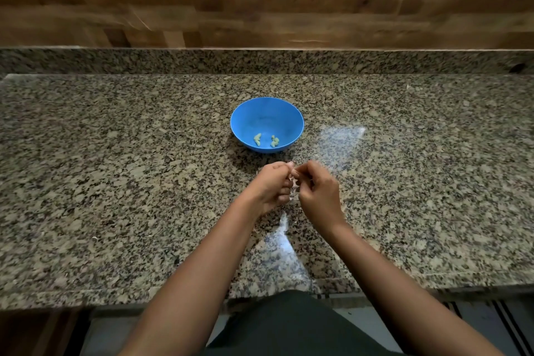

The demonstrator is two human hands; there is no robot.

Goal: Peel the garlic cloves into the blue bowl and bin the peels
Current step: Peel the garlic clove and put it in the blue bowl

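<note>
A blue bowl point(267, 113) stands on the granite counter with a few pale peeled garlic cloves point(258, 139) in its near side. Just in front of the bowl my two hands meet over the counter. My left hand point(273, 186) has its fingers curled and pinches a small garlic clove point(294, 173) at the fingertips. My right hand point(319, 191) pinches the same clove from the other side. Thin whitish peel point(293, 185) shows between the hands; most of the clove is hidden by my fingers.
The speckled granite counter point(115, 182) runs wide to both sides, backed by a low granite ledge and a wooden wall point(260, 17). A few tiny white peel scraps lie near my wrists point(284, 221). The counter's front edge is close to my body.
</note>
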